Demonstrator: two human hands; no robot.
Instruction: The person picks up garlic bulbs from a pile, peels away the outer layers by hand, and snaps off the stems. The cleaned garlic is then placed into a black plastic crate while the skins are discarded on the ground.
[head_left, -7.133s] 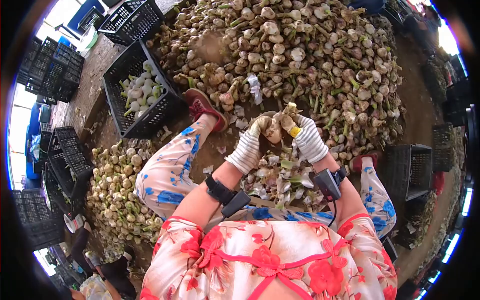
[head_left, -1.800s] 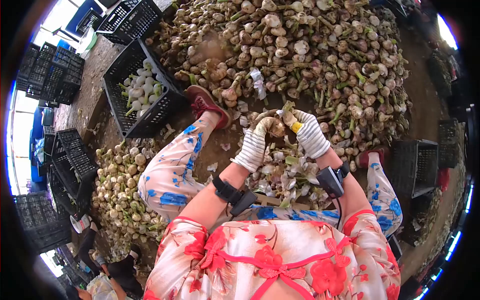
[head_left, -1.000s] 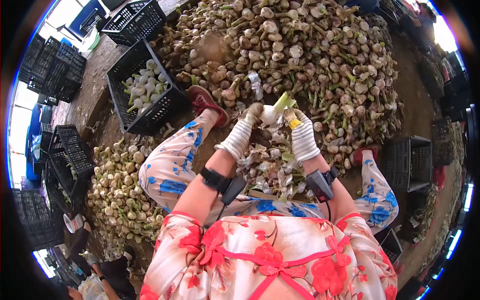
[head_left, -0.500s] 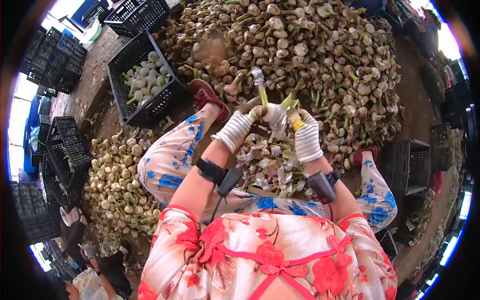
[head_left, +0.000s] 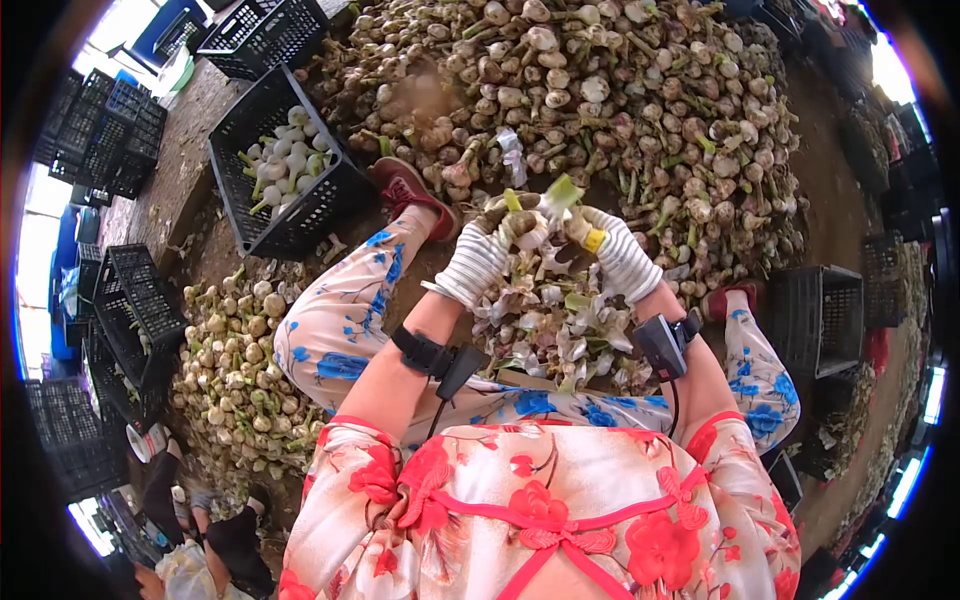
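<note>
My left hand (head_left: 485, 245), in a striped white glove with dirty fingertips, is closed around a garlic bulb (head_left: 537, 234) with a short green stem. From the other side, my right hand (head_left: 608, 246), gloved alike with yellow tape on a finger, pinches the bulb's outer skin. A loose pale-green flap of garlic skin (head_left: 564, 192) stands up between the hands. Fingers partly hide the bulb. Below the hands lies a heap of garlic peelings (head_left: 560, 335) between my legs.
A large pile of unpeeled garlic (head_left: 640, 130) spreads ahead. On the left stands a black crate (head_left: 300, 215) holding cleaned white bulbs, with a smaller garlic heap (head_left: 235, 370) nearer me. An upturned-sideways crate (head_left: 820, 320) stands right. Another person (head_left: 195, 560) works at lower left.
My hands have turned, and the skin flap now stands higher and more upright between them. The bulb has shifted slightly towards my left hand and is more covered by fingers.
</note>
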